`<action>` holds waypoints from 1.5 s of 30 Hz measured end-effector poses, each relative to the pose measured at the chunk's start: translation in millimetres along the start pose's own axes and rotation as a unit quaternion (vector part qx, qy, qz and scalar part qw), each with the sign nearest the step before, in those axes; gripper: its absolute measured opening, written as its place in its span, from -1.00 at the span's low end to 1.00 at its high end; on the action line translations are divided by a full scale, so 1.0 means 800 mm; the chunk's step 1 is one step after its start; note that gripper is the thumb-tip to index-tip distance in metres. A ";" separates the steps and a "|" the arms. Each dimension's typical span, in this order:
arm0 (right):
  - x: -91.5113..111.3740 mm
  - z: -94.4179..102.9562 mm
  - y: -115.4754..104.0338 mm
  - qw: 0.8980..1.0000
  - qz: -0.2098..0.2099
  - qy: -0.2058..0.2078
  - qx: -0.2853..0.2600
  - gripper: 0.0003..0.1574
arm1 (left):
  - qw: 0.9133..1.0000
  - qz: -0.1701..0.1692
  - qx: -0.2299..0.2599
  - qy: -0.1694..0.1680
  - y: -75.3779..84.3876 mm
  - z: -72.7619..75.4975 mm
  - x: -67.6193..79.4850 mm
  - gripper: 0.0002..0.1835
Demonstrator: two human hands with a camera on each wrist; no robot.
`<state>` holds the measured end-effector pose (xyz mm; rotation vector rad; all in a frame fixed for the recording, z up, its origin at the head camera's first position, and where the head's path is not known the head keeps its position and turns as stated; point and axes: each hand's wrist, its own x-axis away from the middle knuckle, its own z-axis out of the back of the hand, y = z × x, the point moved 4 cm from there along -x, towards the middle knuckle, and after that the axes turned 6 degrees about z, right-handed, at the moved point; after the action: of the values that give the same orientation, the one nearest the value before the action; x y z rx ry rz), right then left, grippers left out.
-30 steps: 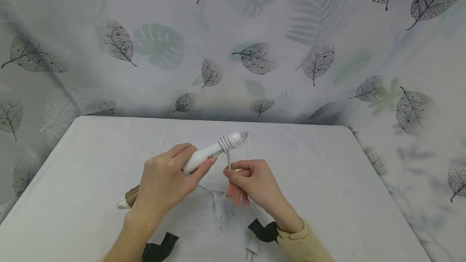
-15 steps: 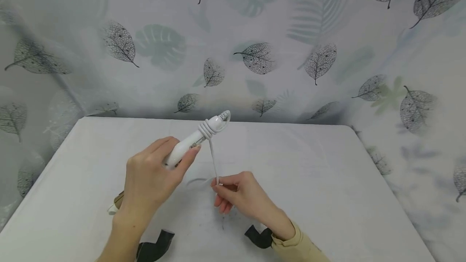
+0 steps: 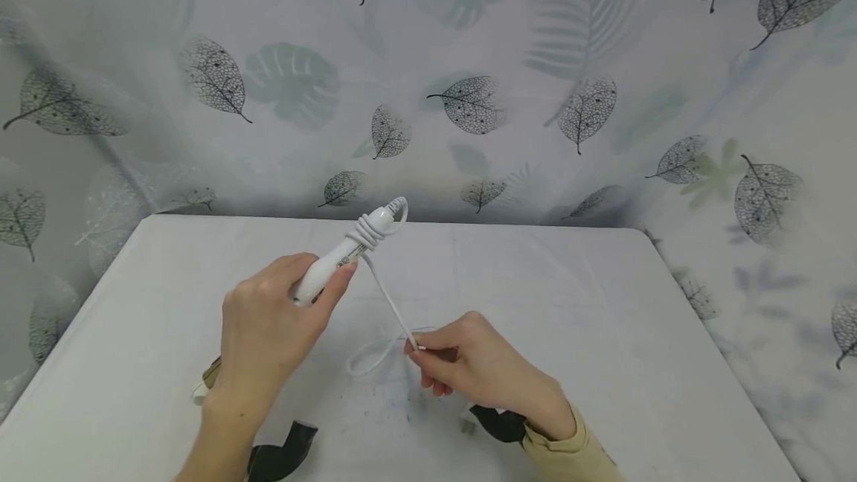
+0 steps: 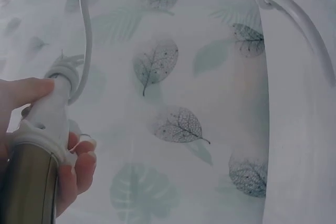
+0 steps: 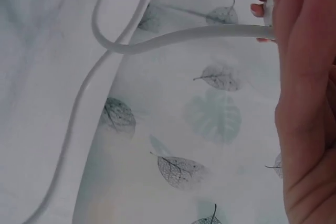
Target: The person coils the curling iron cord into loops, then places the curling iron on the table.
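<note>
My left hand (image 3: 271,318) grips a white-handled curling iron (image 3: 315,277), its thumb along the handle. In the left wrist view its gold-brown barrel (image 4: 29,187) shows below the white collar. Several turns of white cord (image 3: 366,233) are wound round the handle's far end, and a small loop stands out past the tip. From these turns the cord runs down to my right hand (image 3: 485,363), which pinches it between thumb and fingers. A slack loop of cord (image 5: 184,36) hangs beside the right hand in the right wrist view.
A white-covered table (image 3: 569,303) lies beneath both hands. Behind it hangs a leaf-patterned cloth (image 3: 428,43). Black curved pieces (image 3: 284,452) sit by both wrists. A small pale blurred thing (image 3: 469,426), perhaps the plug, is near the right wrist.
The left hand has moved left with the curling iron. The right hand went down, then slightly right, drawing out a longer stretch of cord between the hands.
</note>
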<state>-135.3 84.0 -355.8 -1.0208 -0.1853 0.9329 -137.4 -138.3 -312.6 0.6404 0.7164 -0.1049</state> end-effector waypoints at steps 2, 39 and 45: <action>0.003 0.007 -0.002 1.000 -0.001 0.005 0.021 -0.86 | 1.000 0.009 0.000 -0.007 -0.001 0.000 0.000 -0.72; 0.016 0.030 -0.034 0.925 0.113 0.224 0.284 -0.62 | 0.977 0.126 -0.070 -0.156 -0.011 -0.012 0.006 -0.45; 0.017 0.029 -0.034 0.926 0.144 0.223 0.268 -0.63 | 0.970 0.140 -0.079 -0.183 -0.009 -0.012 0.010 -0.41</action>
<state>-123.7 104.0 -325.5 -0.7274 0.5895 0.9166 -139.5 -137.4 -326.9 0.5432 0.2693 0.0925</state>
